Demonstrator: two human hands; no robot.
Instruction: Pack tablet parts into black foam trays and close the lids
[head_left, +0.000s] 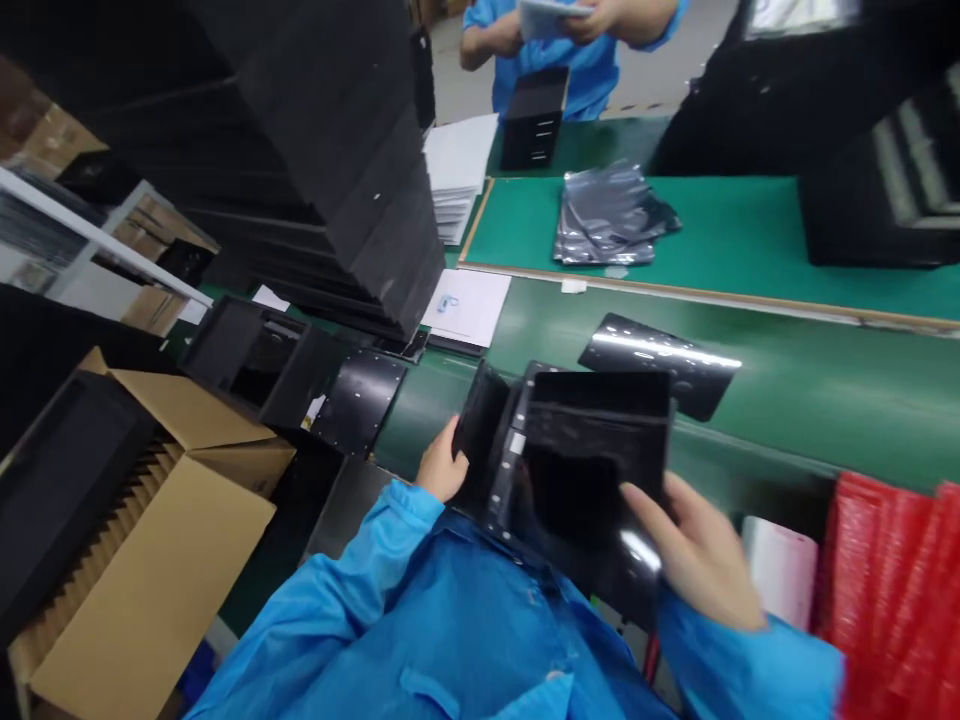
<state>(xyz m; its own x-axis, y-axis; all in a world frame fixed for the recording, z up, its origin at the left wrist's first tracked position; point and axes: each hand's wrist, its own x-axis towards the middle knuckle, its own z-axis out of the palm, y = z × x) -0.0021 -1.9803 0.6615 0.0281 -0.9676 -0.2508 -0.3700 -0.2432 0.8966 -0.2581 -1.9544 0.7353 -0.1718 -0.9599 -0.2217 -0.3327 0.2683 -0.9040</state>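
Note:
A black metal case [517, 450] with a glossy black bag [600, 470] over its right part is held against my body above the near edge of the green belt [825, 400]. My left hand [442, 468] grips the case's left side, fingers wrapped behind it. My right hand [701, 555] is closed on the lower right of the bag, thumb lying on its shiny face. Both sleeves are blue.
A black plate [660, 362] lies on the belt beyond the case. Grey bags [607, 215] rest on the green table. Tall black foam stack [330, 160] at left, open cardboard box [157, 520] lower left, red bags [892, 580] at right. Another person in blue [555, 50] stands opposite.

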